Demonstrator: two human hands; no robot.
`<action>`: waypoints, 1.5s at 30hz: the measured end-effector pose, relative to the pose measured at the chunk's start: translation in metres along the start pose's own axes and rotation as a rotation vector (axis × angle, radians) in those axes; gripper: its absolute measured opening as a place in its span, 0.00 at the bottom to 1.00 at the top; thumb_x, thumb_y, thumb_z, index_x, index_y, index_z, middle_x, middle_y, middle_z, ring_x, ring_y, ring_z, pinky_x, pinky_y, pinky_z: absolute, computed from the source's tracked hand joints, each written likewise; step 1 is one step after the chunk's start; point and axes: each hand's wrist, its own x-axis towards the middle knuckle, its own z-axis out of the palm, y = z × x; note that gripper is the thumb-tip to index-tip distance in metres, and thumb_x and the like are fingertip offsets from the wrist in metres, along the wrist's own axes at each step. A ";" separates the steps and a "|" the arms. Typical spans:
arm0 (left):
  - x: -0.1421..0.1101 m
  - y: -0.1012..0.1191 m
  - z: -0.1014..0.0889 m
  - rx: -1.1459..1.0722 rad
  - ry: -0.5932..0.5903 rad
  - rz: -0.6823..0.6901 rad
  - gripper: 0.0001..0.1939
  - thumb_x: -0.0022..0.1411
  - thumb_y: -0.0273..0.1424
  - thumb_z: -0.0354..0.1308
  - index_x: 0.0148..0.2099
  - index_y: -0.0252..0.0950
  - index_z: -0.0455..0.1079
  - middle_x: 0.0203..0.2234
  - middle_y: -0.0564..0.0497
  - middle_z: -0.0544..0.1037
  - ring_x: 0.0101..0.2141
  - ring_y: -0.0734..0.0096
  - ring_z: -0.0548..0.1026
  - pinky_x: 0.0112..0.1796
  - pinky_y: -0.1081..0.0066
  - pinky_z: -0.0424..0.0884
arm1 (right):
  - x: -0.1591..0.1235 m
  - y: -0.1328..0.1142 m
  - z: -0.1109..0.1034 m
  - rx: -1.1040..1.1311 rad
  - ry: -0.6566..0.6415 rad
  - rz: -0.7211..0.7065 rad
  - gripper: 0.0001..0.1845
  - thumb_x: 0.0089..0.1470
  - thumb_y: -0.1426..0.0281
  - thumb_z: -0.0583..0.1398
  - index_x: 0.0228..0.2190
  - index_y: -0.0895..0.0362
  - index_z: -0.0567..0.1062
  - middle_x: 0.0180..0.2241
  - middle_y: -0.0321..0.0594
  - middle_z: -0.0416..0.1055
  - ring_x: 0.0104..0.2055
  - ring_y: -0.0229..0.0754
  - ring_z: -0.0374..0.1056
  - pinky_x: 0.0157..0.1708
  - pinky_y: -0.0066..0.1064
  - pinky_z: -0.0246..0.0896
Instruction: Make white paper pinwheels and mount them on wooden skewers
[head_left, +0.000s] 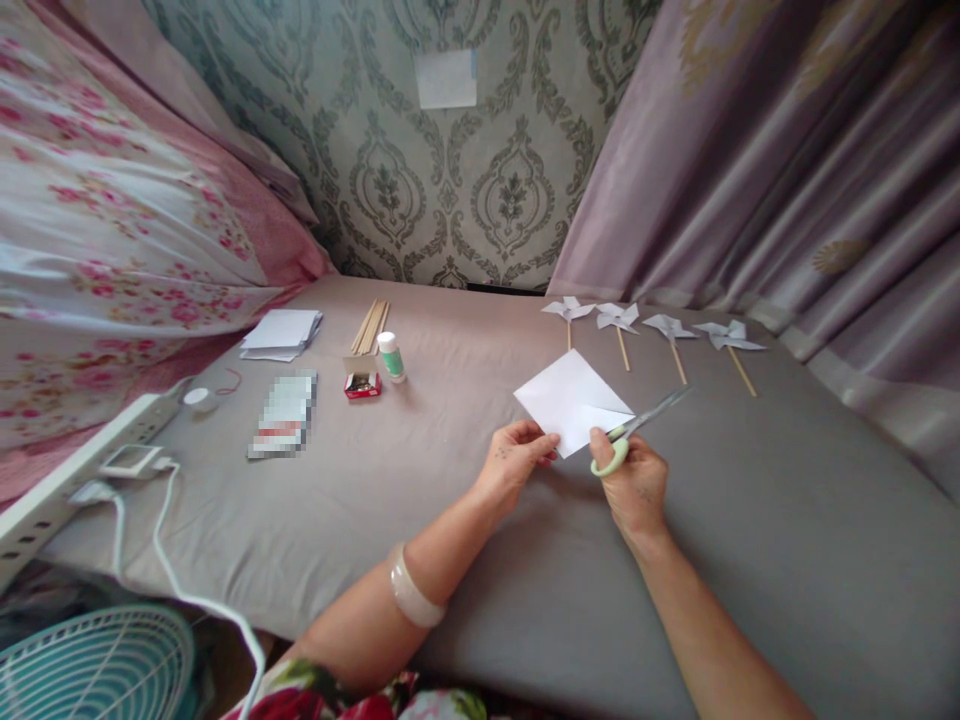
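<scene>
White paper sheet (pixel 564 395) hangs in front of the person, its corners turned so that it looks like a diamond, above a surface covered with grey cloth (pixel 450 440). A small triangular flap is folded over near its right corner. At the lower left edge, the left hand (pixel 516 462) has its thumb and fingers pinched narrow on the paper. The right hand (pixel 636 484) has its fingers closed around the pale green handles of the scissors (pixel 660 405), and its thumb lies at the lower right edge of the sheet; the blades point away to the right, beside the paper's right corner. A pale bangle (pixel 415 588) circles the left forearm. Beyond the hands, four white pinwheels (pixel 618 317) on wooden sticks lie in a row near the purple curtain (pixel 675 180). Toward the left side sit a stack of white paper (pixel 281 333), a bundle of wooden sticks (pixel 370 327), a white-capped bottle with a green label (pixel 391 358) and, just beside it, an open red box (pixel 362 385) with small contents too small to make out. Nearer the left edge are a pixelated object (pixel 285 415) and a white power strip (pixel 146 423) with plugs in it.
</scene>
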 end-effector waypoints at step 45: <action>-0.002 0.022 -0.001 -0.103 0.159 0.142 0.14 0.42 0.34 0.69 0.23 0.32 0.69 0.20 0.52 0.74 0.23 0.79 0.71 0.28 0.77 0.66 | -0.018 -0.019 -0.002 -0.222 -0.871 0.076 0.26 0.49 0.47 0.57 0.20 0.57 0.62 0.18 0.29 0.55 0.22 0.32 0.49 0.21 0.26 0.44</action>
